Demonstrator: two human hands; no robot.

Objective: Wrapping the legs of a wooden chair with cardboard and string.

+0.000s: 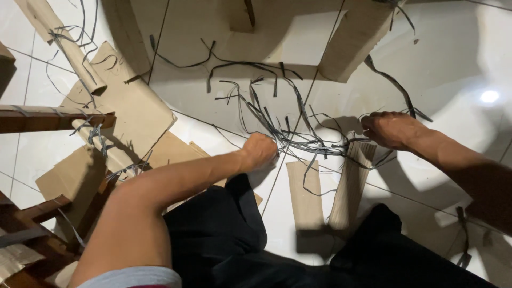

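Observation:
My left hand (pixel 258 151) is closed around one end of a bundle of dark thin strips (pixel 309 143) that lies across the white tiled floor. My right hand (pixel 392 129) grips the other end of the bundle, near a rolled cardboard tube (pixel 349 184). The strips stretch between both hands and fan out loosely toward the far side. A flat cardboard piece (pixel 305 194) lies beside the tube, just beyond my knees in black trousers (pixel 224 229).
Flat cardboard sheets (pixel 133 109) and rolled tubes (pixel 66 45) bound with strips lie at the left. A wooden bar (pixel 48 118) and frame (pixel 32 224) stand at the left edge. Another cardboard roll (pixel 354 40) lies at the top right. Loose strips (pixel 234 66) are scattered on the tiles.

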